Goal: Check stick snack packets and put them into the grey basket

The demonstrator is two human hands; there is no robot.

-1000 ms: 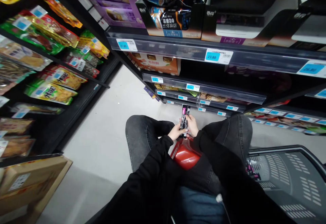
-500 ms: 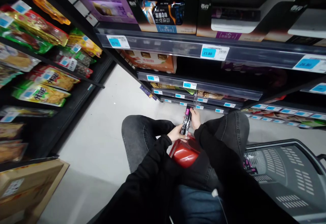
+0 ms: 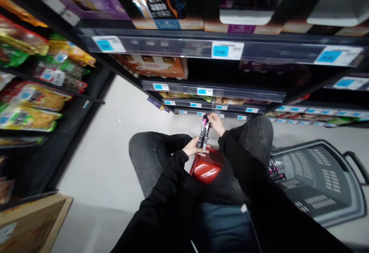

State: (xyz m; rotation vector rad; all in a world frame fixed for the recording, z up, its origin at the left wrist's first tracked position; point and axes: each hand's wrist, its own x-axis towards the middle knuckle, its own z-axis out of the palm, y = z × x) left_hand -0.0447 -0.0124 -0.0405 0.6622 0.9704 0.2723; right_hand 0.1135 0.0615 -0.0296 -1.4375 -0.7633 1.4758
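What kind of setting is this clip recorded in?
Most likely a supermarket or convenience store aisle. Dark shelves carry blue price labels along their edges, bagged snacks hang on the left, and a grey shopping basket sits on the floor beside the person, who holds a small packet.

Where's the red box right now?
In the head view, the red box sits low and centre on the person's lap between the knees, just under the left hand, left of the grey basket.
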